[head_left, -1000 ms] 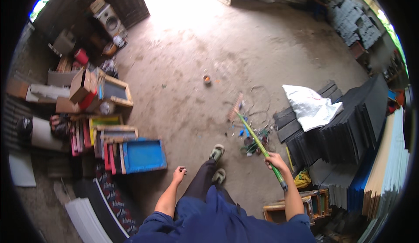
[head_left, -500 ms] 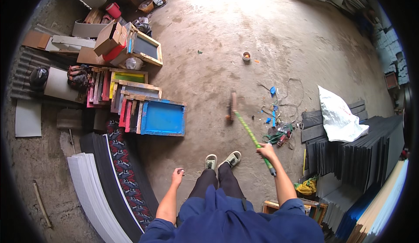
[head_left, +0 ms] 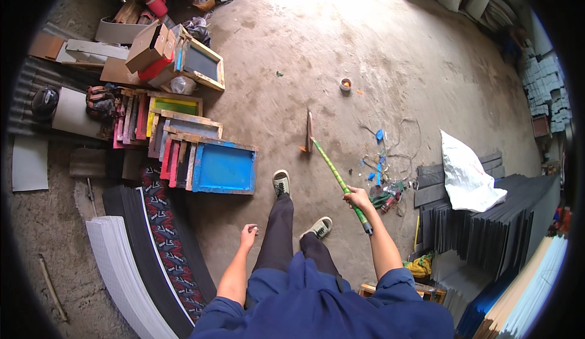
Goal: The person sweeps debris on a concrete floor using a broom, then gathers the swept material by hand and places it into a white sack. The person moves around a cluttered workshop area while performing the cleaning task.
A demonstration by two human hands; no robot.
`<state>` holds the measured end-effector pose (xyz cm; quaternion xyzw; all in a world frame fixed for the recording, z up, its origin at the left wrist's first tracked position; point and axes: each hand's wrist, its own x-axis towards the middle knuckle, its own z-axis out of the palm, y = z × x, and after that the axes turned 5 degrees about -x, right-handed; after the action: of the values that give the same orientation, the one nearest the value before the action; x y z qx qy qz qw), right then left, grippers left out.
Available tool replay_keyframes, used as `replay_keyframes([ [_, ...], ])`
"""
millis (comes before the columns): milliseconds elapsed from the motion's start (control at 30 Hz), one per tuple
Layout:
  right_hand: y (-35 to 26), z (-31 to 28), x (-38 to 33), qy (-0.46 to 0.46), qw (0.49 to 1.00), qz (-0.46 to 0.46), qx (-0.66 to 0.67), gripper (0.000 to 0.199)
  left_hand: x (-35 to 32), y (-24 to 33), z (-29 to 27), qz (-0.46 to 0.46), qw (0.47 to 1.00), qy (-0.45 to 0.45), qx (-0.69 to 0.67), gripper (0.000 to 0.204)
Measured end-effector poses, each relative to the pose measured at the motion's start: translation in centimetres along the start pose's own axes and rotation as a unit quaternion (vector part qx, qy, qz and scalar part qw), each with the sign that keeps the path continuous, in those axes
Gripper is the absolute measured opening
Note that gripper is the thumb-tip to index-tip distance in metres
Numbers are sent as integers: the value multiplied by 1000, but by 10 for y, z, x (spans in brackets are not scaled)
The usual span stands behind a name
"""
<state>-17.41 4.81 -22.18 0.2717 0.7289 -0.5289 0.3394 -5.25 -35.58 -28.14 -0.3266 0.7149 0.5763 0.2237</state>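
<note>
My right hand (head_left: 359,199) is closed around the green patterned handle of a broom (head_left: 334,171). The handle slants away to the left, and its long narrow head (head_left: 309,132) rests at the floor ahead of my feet. A small orange bit (head_left: 303,149) shows beside that head. My left hand (head_left: 248,235) hangs by my left leg, fingers loosely curled and slightly apart, with nothing seen in it. To the right of the broom lie loose strings, blue scraps (head_left: 379,137) and a tangled dark green and red heap (head_left: 387,197).
Framed screens (head_left: 224,167) stand in a row at left, with cardboard boxes (head_left: 149,48) behind. White and black sheets (head_left: 122,266) lean nearer me. At right, a white sack (head_left: 466,171) lies over dark stacked sheets (head_left: 487,217). A small round container (head_left: 345,84) stands farther ahead.
I have stepped forward with my left foot. The broom has swung left, its head now left of where it was, and my right hand has moved left and slightly up with it.
</note>
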Motion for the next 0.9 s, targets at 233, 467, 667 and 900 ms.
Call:
replay_keyframes([
  [233,-50,-34,19,101,976,94,-171,43,86,48,-30,3,1000,17,-7,17],
  [467,-127,-37,55,156,968,99,-171,26,182,146,-72,95,993,32,-56,16],
  [667,-248,-24,66,3,999,31,-16,30,211,206,-87,89,990,62,-91,16],
  [900,-384,76,214,-134,988,-11,71,30,221,203,-76,78,993,59,-73,16],
])
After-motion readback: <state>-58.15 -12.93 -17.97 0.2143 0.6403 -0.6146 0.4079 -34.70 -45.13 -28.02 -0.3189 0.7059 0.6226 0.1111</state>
